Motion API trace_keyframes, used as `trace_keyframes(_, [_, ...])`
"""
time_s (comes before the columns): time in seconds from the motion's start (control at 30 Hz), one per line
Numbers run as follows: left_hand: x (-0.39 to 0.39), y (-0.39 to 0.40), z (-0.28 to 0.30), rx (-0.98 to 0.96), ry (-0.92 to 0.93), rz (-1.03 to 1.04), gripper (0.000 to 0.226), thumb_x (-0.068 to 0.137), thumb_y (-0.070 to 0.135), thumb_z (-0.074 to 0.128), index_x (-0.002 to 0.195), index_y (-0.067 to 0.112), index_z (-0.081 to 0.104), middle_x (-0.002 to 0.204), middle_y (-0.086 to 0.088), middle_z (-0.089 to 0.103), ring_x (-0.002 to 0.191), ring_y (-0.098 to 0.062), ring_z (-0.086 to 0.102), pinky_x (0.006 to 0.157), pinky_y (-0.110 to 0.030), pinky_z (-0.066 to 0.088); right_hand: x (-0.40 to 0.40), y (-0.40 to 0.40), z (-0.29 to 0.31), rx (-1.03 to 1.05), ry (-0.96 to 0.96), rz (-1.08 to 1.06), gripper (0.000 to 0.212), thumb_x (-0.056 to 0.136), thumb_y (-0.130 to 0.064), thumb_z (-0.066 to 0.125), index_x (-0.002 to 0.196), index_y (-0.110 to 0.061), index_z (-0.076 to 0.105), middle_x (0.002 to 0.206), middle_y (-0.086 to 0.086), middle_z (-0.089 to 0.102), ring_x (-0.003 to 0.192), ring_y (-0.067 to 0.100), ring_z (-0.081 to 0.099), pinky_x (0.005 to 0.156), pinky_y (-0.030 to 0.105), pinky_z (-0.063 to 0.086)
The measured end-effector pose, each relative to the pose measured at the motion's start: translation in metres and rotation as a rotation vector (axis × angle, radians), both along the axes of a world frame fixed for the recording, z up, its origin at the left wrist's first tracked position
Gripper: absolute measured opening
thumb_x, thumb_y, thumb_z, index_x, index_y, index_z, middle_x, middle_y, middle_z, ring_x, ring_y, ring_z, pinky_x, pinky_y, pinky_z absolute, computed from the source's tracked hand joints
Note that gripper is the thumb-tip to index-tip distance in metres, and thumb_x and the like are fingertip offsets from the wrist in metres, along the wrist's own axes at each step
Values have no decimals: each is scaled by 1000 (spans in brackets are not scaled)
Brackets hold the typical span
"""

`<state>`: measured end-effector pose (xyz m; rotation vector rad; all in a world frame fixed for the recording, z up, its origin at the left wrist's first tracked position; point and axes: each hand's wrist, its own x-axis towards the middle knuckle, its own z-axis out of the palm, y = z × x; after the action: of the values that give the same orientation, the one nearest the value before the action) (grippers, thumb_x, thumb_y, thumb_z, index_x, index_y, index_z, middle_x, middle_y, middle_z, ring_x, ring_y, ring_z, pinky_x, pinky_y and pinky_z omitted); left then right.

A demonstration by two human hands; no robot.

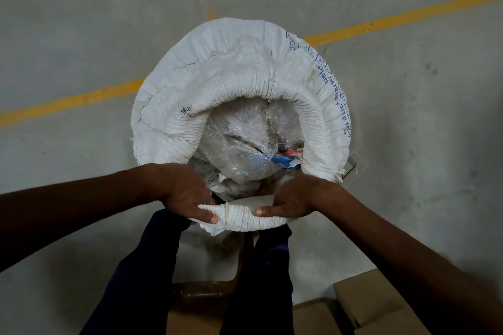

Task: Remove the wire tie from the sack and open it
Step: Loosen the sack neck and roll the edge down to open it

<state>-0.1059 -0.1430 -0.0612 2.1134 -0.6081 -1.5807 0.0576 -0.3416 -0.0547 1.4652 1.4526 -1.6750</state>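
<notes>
**Rolling the sack mouth down, tie looks long gone**

Standing over a grey concrete floor point(81, 22) with a yellow painted line point(394, 17) running across it, we've got the white woven sack point(217, 62) upright between our legs, right in front of us. Its mouth is wide open and the rim is rolled outward into a fat collar all the way round. Inside we can see crumpled bubble wrap point(239, 133) and some blue and red packaging scraps. No wire tie anywhere in view, so we reckon that part's done and the opening is basically finished too, maybe just a last tidy of the near edge. Our left hand point(187, 196) and right hand point(292, 198) are both clamped on the near rolled rim, thumbs pressed on top.
</notes>
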Motion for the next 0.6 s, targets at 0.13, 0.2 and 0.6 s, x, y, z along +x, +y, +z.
trace_keyframes(0.13, [-4, -1, -5, -6, -28, 4, 59, 103, 72, 33, 121, 26, 65, 115, -4, 75, 107, -26, 69, 85, -34, 46, -3, 0, -4, -7, 2, 33, 92, 99, -78, 14, 123, -13, 75, 129, 11, 70, 127, 26, 59, 106, 41, 36])
trace_keyframes(0.2, [-6, -1, -7, -10, -22, 29, 62, 98, 79, 36, 122, 30, 65, 111, -2, 76, 102, -23, 70, 88, -34, 50, -4, 0, -4, -11, -3, 51, 93, 98, -79, 13, 125, -14, 74, 130, 11, 70, 126, 26, 59, 107, 42, 37])
trace_keyframes(0.6, [9, 23, -14, 71, -284, 493, 90, 82, 97, 6, 152, 50, 37, 136, 8, 66, 127, -18, 63, 102, -42, 51, 9, 10, 9, 114, 45, -148, 70, 105, -67, 26, 160, -25, 37, 166, 7, 40, 153, 29, 35, 121, 38, 27])
